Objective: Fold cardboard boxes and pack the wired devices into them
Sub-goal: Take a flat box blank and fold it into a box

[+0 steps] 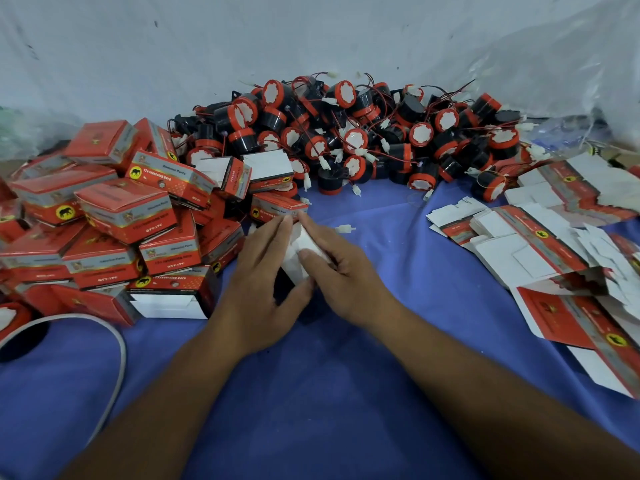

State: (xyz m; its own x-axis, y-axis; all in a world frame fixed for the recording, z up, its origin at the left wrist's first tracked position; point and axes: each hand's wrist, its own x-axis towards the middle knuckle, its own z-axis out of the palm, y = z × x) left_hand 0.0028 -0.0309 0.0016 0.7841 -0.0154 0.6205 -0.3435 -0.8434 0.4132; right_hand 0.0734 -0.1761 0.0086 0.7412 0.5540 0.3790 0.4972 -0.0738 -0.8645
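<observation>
**Cardboard box** (300, 252): white inner flap showing, at the centre of the blue surface (311, 393), between both hands. A dark mass beneath it may be a device already inside; cannot tell.

**Left hand** (263, 271): fingers straight along the box's left side, thumb wrapped round its near corner. It grasps the box, probably to keep it square while the flap goes in.

**Right hand** (337, 271): released, with straight fingers and thumb pressing the flap flat. Judged step: closing the end.

**Wired devices** (363, 133): black-and-red heap at the back, leads tangled, probably set there for easy reach.

**Closed boxes** (114, 216): piled loosely at left, likely the finished lot kept apart from stock.

**Flat box blanks** (540, 244): fanned out at right, on the right hand's side.

**Loose white connector** (345, 229): lies just beside the right fingertips
</observation>
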